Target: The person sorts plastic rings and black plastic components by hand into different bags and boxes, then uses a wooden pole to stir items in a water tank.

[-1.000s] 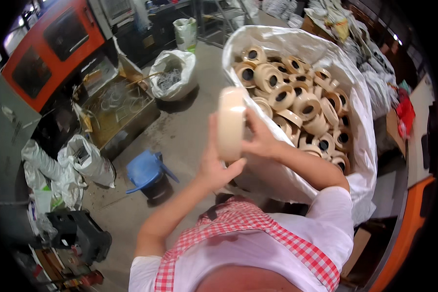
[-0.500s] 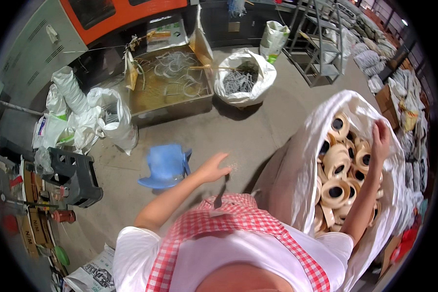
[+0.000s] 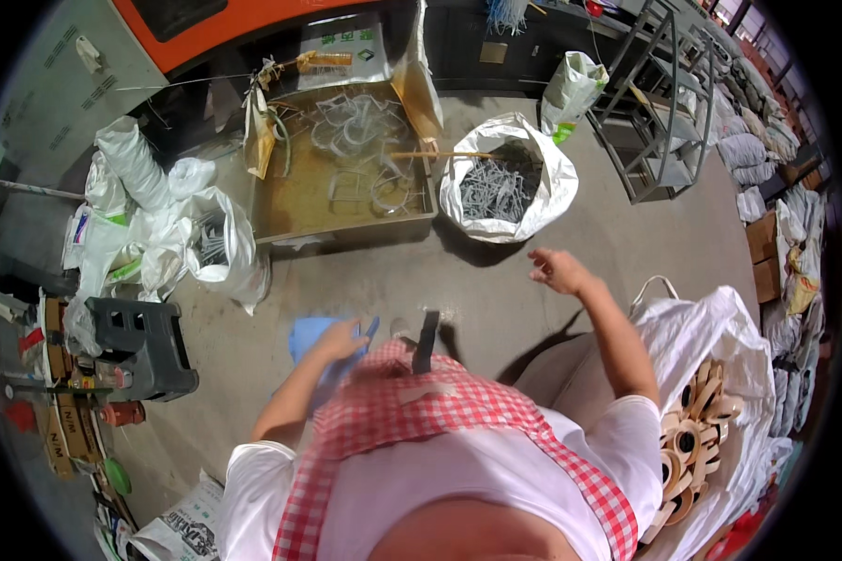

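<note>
My left hand (image 3: 342, 340) is over the blue plastic chair (image 3: 311, 332) and hides part of it. Its fingers look apart and nothing shows in them; whether they touch the chair I cannot tell. My right hand (image 3: 559, 270) is in the air in front of me with fingers loosely bent and apart, holding nothing. Just beyond it stands a white woven sack (image 3: 556, 208) full of grey plastic strips (image 3: 498, 190). At my right side a large white sack (image 3: 720, 323) holds many beige ring-shaped plastic parts (image 3: 688, 441) with dark centres.
A shallow metal tank (image 3: 346, 230) of brownish water with clear plastic pieces stands ahead. White sacks (image 3: 220, 271) and a dark grey plastic stool (image 3: 140, 327) are at the left. A metal step ladder (image 3: 660, 122) stands far right, near stacked sacks (image 3: 744, 154).
My right hand has left the beige parts and swung forward and left. My left hand has moved left and back to the chair. The view has turned, putting the large sack lower right.
</note>
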`<state>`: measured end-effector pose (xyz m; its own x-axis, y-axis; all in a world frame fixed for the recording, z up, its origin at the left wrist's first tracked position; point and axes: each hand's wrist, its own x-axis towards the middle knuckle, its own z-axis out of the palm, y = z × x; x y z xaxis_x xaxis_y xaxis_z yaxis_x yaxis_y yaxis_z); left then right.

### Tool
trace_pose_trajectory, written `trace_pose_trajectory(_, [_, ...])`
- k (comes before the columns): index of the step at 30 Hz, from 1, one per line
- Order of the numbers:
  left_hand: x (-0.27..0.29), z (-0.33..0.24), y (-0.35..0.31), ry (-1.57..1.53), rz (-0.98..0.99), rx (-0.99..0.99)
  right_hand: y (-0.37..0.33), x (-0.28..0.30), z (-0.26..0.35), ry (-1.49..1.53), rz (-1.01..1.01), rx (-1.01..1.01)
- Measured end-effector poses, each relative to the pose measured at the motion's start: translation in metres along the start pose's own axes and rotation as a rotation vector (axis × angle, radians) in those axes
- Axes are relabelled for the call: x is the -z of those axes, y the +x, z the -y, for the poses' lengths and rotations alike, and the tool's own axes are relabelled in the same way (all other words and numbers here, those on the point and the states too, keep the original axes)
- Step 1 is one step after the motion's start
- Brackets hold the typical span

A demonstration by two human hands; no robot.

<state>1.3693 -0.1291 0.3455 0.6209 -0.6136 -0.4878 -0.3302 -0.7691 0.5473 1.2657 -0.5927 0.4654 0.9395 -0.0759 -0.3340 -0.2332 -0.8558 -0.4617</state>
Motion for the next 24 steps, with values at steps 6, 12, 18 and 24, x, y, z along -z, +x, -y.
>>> trace_pose_trajectory(6, [0.052,0.055,0.066,-0.184,-0.209,0.130,0.142,-0.076,-0.029,0.291,0.123,-0.092])
trace_pose_trajectory(12, [0.069,0.085,0.085,-0.536,-0.364,0.269,0.307,-0.123,-0.038,0.259,0.170,-0.117])
trace_pose_trajectory(18, [-0.029,0.183,-0.008,-0.805,-0.459,0.804,0.462,-0.162,-0.037,0.292,-0.016,-0.222])
trace_pose_trajectory(24, [0.000,0.083,-0.037,-1.179,-0.459,0.932,0.571,-0.134,-0.011,0.574,-0.093,-0.749])
